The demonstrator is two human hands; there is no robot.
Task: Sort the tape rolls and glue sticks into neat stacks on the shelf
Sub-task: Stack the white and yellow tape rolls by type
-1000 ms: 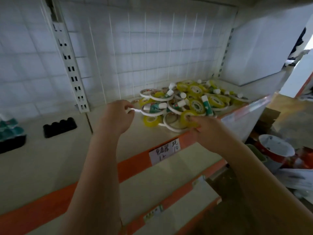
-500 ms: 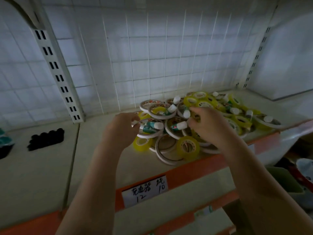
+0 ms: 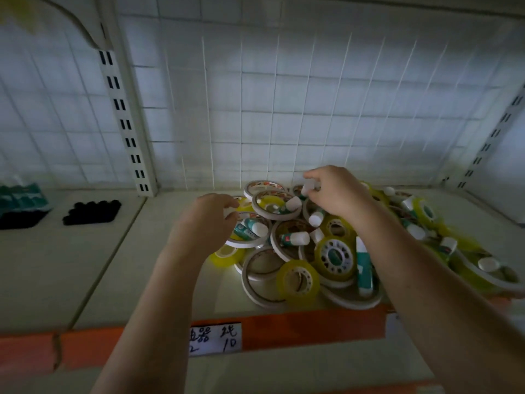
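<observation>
Left hand (image 3: 203, 223) is gripping a white tape roll (image 3: 250, 231) at the pile's left edge; right hand (image 3: 336, 191) is pinching a glue stick cap (image 3: 308, 189) farther back.

You are standing at a shop shelf (image 3: 176, 280): orange price rail (image 3: 306, 327), handwritten price tag (image 3: 216, 338), wire-grid backing (image 3: 284, 109).
</observation>
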